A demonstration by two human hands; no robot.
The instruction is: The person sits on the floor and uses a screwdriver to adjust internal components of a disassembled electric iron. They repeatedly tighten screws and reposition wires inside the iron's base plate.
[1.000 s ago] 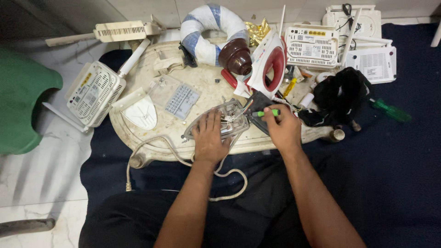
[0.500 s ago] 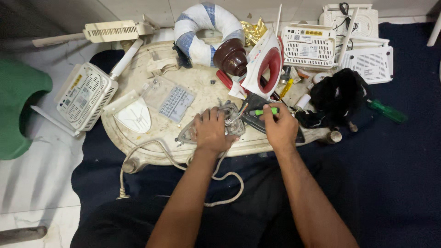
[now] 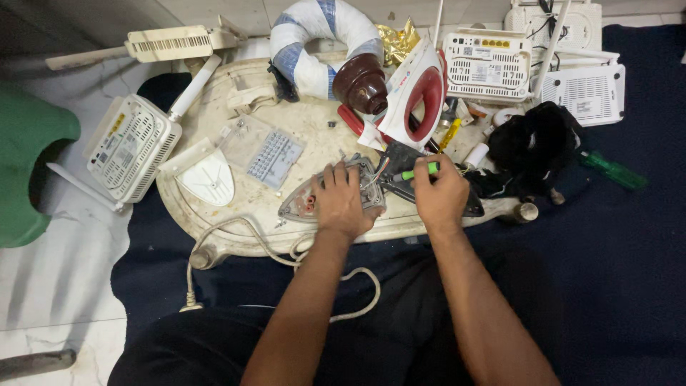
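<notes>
Both hands [image 3: 341, 201] [image 3: 439, 196] stay on the iron base [image 3: 304, 204], screwdriver [image 3: 418, 173] unmoved.

Soft, even light is falling from overhead, keeping the cream tray [image 3: 214, 236] bright and its clutter readable. Shadows are staying faint and short, pooling under the tray's near rim and beneath the forearms. The dark blue cloth [image 3: 614, 271] is swallowing detail, going almost black around the lap. A mild sheen is glinting off the pale floor [image 3: 57, 286] at the left and the glossy brown cap [image 3: 364, 82]. Focus is holding sharp mid-frame; the corners are softening slightly and lines are bowing a little at the edges.
</notes>
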